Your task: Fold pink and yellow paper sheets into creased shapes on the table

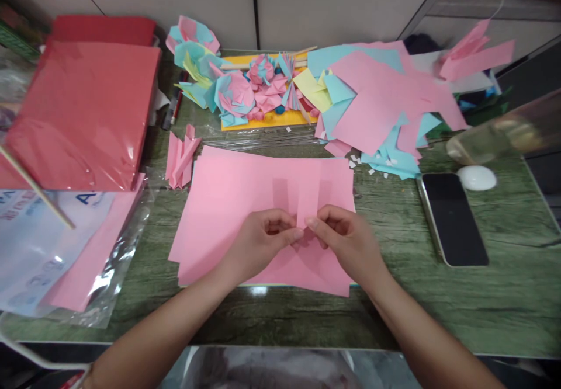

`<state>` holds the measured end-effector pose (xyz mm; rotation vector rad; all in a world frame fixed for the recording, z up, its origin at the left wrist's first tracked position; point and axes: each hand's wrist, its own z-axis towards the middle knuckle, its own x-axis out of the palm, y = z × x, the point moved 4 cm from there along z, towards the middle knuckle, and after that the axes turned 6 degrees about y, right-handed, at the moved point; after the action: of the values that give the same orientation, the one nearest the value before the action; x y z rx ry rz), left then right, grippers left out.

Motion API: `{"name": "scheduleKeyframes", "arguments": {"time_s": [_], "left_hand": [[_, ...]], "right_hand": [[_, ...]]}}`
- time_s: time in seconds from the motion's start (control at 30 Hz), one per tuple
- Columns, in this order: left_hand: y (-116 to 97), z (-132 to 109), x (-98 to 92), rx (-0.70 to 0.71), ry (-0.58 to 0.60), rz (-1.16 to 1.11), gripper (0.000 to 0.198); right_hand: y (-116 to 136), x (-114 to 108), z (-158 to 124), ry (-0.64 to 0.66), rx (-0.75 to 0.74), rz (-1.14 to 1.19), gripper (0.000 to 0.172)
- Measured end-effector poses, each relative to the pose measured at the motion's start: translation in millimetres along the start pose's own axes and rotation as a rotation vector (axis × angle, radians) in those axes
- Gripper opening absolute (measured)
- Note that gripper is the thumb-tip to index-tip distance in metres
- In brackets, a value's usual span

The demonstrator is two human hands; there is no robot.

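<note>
At the middle of the counter [504, 301], pink sheets [228, 202]: loose stack lying flat, edges fanned, under both hands.
Pink strip [309, 190]: narrow piece of paper above the stack, near end between the two hands, far end pointing away from the person.
Left hand [263, 240]: grip closed, thumb and fingers pinching the strip at its near left corner.
Right hand [346, 237]: grip closed, thumb and fingers pinching the strip at its near right edge.
Folded pink paper [180, 158]: just beside the stack's far left corner.
Printed label [48, 254]: pale blue and white, on a clear packet [116, 266] at the left; dark capital "A" legible, the character after it cut off; remaining print too blurred to read.
Red packet [87, 103]: red sheets in clear wrap, overlapping the far part of the clear packet; thin stick [39, 187] across both.
Paper flowers [236, 94]: pink and blue, on and around a yellow base [269, 122] beyond the stack.
Wires [263, 141]: thin bundle between base and stack.
Offcuts [368, 97]: pink and blue, heaped far right, small white scraps [371, 172] near them.
Phone [453, 219]: face up, screen dark, right of the stack; white oval object [477, 177] just beside its far end.
</note>
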<state>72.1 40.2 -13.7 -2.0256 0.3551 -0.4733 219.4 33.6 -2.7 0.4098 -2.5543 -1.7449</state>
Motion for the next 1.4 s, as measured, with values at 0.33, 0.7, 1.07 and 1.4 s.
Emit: {"name": "scheduleKeyframes", "arguments": {"time_s": [0.33, 0.7, 1.07, 1.4], "left_hand": [[-0.6, -1.0, 0.6, 0.046, 0.019, 0.063, 0.017], [0.8, -1.0, -0.3, 0.084, 0.016, 0.050, 0.015], [-1.4, -3.6, 1.6, 0.137, 0.025, 0.123, 0.015], [-7.2, -1.7, -2.9, 0.091, 0.021, 0.164, 0.017]], "right_hand": [[-2.4, 1.1, -0.6, 0.001, -0.018, -0.029, 0.027], [0.0, 0.9, -2.0, -0.003, -0.017, 0.023, 0.025], [-7.7, 2.3, -1.8, 0.062, -0.030, 0.164, 0.024], [-4.1, 2.9, -2.1, 0.140, -0.010, 0.098, 0.025]]}}
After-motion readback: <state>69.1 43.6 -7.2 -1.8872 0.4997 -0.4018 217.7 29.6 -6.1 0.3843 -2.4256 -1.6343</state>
